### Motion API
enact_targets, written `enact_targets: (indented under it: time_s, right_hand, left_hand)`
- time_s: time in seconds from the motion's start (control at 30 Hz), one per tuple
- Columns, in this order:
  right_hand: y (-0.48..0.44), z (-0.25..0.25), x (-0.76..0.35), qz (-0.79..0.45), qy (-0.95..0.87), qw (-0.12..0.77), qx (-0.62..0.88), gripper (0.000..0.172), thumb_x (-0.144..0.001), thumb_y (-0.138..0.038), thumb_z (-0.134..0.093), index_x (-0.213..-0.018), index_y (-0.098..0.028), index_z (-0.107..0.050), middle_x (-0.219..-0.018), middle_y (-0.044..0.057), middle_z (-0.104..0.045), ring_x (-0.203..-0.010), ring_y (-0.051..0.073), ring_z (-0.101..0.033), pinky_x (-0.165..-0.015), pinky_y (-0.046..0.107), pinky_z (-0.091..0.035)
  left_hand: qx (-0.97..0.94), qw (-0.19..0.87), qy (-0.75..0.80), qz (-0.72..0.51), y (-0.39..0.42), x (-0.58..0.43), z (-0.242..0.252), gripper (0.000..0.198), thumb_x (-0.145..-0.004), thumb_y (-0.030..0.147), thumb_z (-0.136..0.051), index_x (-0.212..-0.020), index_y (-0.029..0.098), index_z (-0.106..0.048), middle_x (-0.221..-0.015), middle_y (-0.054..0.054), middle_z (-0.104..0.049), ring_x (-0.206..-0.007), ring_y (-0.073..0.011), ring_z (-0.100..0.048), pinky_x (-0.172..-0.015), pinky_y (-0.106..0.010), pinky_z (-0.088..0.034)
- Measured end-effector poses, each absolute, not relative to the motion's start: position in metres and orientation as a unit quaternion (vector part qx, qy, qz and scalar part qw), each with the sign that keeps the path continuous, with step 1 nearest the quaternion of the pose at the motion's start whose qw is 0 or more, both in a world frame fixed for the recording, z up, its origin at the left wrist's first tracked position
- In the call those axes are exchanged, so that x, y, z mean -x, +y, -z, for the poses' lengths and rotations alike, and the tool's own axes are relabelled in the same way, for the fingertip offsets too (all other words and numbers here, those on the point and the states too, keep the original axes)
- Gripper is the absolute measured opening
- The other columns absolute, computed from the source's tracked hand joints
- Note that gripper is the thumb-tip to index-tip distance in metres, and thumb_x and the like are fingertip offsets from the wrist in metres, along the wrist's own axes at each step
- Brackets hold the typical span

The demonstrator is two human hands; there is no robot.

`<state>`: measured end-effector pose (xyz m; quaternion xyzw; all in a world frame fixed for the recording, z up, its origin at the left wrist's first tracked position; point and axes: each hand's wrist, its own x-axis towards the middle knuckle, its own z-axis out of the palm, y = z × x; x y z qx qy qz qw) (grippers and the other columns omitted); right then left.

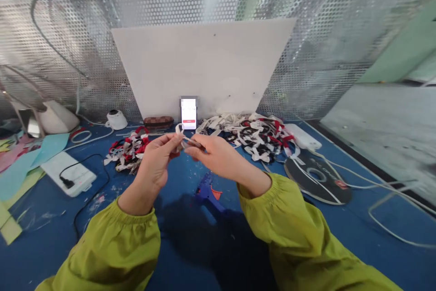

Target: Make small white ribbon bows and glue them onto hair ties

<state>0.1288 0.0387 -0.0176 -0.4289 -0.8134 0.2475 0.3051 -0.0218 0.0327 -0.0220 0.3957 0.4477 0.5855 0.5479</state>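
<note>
My left hand (157,157) is closed, its thumb and fingers pinching a small white ribbon loop (179,128) above the middle of the table. From the right, my right hand (220,154) meets it, thumb and forefinger pinched on the ribbon's other end; the fingers partly hide this part. On the blue table (180,177) below lies a blue hot glue gun (207,193) with an orange trigger. A heap of white, black and red ribbon bows (255,139) is beyond my right hand. A smaller heap of bows (129,151) sits left of my left hand.
A lit phone (189,115) leans on a white board (204,68). At right are a dark reel (316,177), a white box (301,137) and cables. The left side holds a power strip (70,175), coloured paper (37,159), a white camera (116,120) and a checked pouch (158,122).
</note>
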Motion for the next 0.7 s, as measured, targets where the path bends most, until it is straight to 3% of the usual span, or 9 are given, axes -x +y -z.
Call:
enact_targets:
  time_s: [0.13, 0.2, 0.33, 0.47, 0.7]
  right_hand:
    - [0.061, 0.01, -0.166, -0.168, -0.803, 0.301, 0.487, 0.013, -0.086, -0.031, -0.057, -0.08, -0.022, -0.064, -0.08, 0.003, -0.068, -0.071, 0.017, -0.057, -0.064, 0.027, -0.036]
    - [0.076, 0.011, -0.196, -0.08, -0.766, 0.272, 0.577, 0.017, -0.087, -0.029, -0.054, -0.078, -0.022, -0.068, -0.084, 0.006, -0.07, -0.077, 0.02, -0.059, -0.067, 0.03, -0.038]
    - [0.102, 0.023, -0.263, 0.05, -0.607, 0.184, 0.771, 0.027, -0.087, -0.021, -0.047, -0.093, -0.016, -0.073, -0.102, 0.016, -0.071, -0.094, 0.028, -0.063, -0.075, 0.034, -0.041]
    - [0.115, 0.043, -0.309, 0.017, -0.537, 0.12, 0.835, 0.035, -0.087, -0.015, -0.041, -0.101, -0.012, -0.073, -0.109, 0.02, -0.069, -0.105, 0.031, -0.063, -0.082, 0.036, -0.044]
    - [0.138, 0.083, -0.309, -0.053, -0.551, 0.094, 0.828, 0.029, -0.092, -0.015, -0.045, -0.106, -0.014, -0.07, -0.117, 0.017, -0.066, -0.109, 0.025, -0.062, -0.089, 0.034, -0.047]
  left_hand:
    - [-0.347, 0.567, 0.466, -0.584, 0.035, 0.021, 0.022, 0.029, -0.05, 0.031, -0.087, -0.066, 0.015, -0.068, -0.059, 0.002, -0.061, -0.055, -0.0083, -0.053, -0.053, -0.02, -0.043]
    - [-0.33, 0.583, 0.47, -0.574, 0.035, 0.02, 0.022, 0.028, -0.051, 0.029, -0.086, -0.068, 0.015, -0.069, -0.058, 0.001, -0.062, -0.054, -0.0087, -0.054, -0.053, -0.02, -0.044]
    - [-0.316, 0.604, 0.47, -0.56, 0.034, 0.018, 0.022, 0.021, -0.058, 0.024, -0.082, -0.072, 0.014, -0.07, -0.06, 0.001, -0.063, -0.055, -0.0092, -0.057, -0.054, -0.021, -0.046]
    - [-0.314, 0.612, 0.471, -0.553, 0.033, 0.018, 0.02, 0.011, -0.067, 0.02, -0.075, -0.076, 0.014, -0.07, -0.063, 0.0, -0.064, -0.057, -0.0095, -0.059, -0.055, -0.021, -0.047]
    - [-0.295, 0.632, 0.483, -0.53, 0.033, 0.014, 0.02, 0.003, -0.074, 0.017, -0.068, -0.075, 0.014, -0.07, -0.062, -0.001, -0.064, -0.056, -0.0098, -0.059, -0.054, -0.021, -0.046]
